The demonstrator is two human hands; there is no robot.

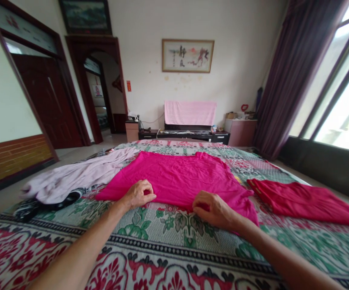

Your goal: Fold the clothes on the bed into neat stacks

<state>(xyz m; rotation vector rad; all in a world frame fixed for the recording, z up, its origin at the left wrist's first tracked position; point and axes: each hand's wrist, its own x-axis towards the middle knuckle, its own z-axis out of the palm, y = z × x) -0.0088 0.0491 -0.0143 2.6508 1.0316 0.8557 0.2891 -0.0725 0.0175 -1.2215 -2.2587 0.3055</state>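
Note:
A bright pink shirt (177,177) lies spread and slightly wrinkled over a patterned bed cover (150,245). Along its near edge, my left hand (139,194) is closed, thumb and fingers pinching the cloth left of the middle. My right hand (212,207) pinches the same edge further right, its fingers curled and partly hiding the fabric. The shirt's right end trails past my right wrist, partly covered by it.
To the left lies a pale pink garment (80,177) over a black-and-white item (68,199). A red folded garment (310,201) rests at the right. Beyond the bed stand a low black cabinet (148,135) and a screen-like object under a pink towel (190,112).

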